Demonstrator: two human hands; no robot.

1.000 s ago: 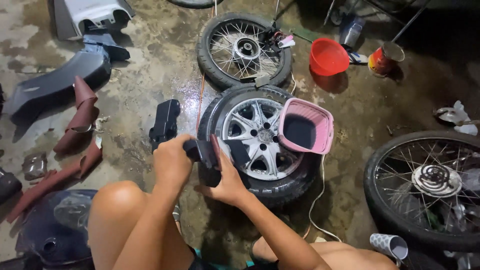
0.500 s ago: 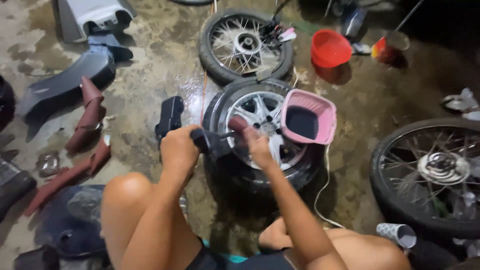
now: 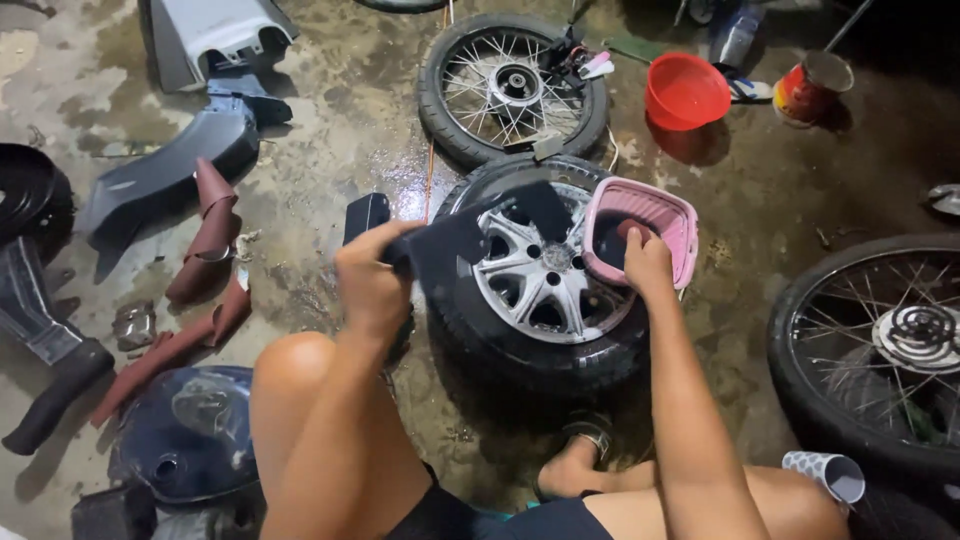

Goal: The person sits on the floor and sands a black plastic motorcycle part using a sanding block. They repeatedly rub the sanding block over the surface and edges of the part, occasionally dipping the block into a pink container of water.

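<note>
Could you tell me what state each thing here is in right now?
Left hand: closed on black panel.
Right hand: reaching into pink basket, grip hidden.
Alloy wheel: lying flat.
Spoked wheel: lying flat.
Red bowl: upright.

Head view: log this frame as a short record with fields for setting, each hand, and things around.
setting: wet concrete floor, person crouched over a tyre on a silver cast wheel
left hand: grips a flat black panel held above the wheel
right hand: reaches into a pink basket resting on the tyre
behind: spoked wheel, red bowl
right edge: second spoked wheel
left: dark red trim pieces
</note>
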